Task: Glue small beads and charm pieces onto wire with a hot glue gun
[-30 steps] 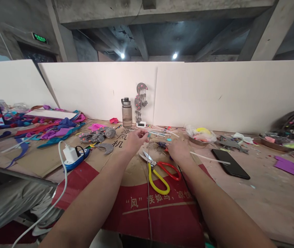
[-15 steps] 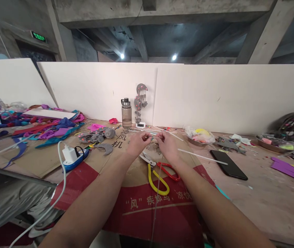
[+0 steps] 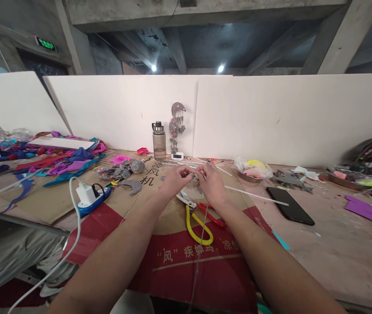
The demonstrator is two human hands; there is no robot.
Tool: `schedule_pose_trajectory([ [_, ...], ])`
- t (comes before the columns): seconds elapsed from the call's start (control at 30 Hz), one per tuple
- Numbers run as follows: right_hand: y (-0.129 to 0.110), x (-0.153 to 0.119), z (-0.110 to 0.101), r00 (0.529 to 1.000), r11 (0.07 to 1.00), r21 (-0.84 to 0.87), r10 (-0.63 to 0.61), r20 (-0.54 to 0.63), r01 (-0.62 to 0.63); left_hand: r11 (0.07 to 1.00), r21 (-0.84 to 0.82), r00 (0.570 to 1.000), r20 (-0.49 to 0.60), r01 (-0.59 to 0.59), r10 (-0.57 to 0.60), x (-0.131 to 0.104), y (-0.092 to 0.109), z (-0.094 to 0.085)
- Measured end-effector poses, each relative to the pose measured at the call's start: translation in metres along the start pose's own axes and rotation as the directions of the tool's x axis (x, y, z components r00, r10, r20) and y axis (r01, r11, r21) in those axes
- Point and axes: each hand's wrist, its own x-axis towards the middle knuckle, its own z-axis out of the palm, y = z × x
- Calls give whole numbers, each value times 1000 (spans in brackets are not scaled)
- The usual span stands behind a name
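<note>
My left hand (image 3: pixel 176 179) and my right hand (image 3: pixel 210 181) meet above the cardboard, thumbs and forefingers pinched together. A tiny greenish bit shows between the fingertips, too small to name. From under my right hand a thin grey yarn (image 3: pixel 199 248) trails down toward me, across the scissors. The scissors (image 3: pixel 190 220), with one yellow and one red handle, lie partly open just below my hands; my right wrist covers some of the red handle. A grey felt crescent (image 3: pixel 133 186) rests left of my hands, beside a ball of grey yarn (image 3: pixel 137 166).
A water bottle (image 3: pixel 159 141) and a small white clock (image 3: pixel 177 155) stand by the white partition (image 3: pixel 120 109). On the right lie a black phone (image 3: pixel 290 207), a clear stick (image 3: pixel 254 195) and a bagged bowl (image 3: pixel 253 170). A blue power strip (image 3: pixel 94 201) sits left.
My hands keep almost the same place, with the fingertips slightly closer together. The greenish bit shows more clearly between them. The view has shifted a little, and the yarn hangs slightly further right.
</note>
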Motion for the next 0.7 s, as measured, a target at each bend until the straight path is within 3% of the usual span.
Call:
schedule_pose_trajectory([
  [0.4, 3, 0, 0, 999, 997, 61, 50, -16, -49, 994, -71, 996, 40, 83, -81, -1, 1, -2],
  [0.7, 6, 0, -1, 984, 974, 143, 164, 69, -173, 992, -108, 997, 23, 70, -68, -1, 0, -2],
])
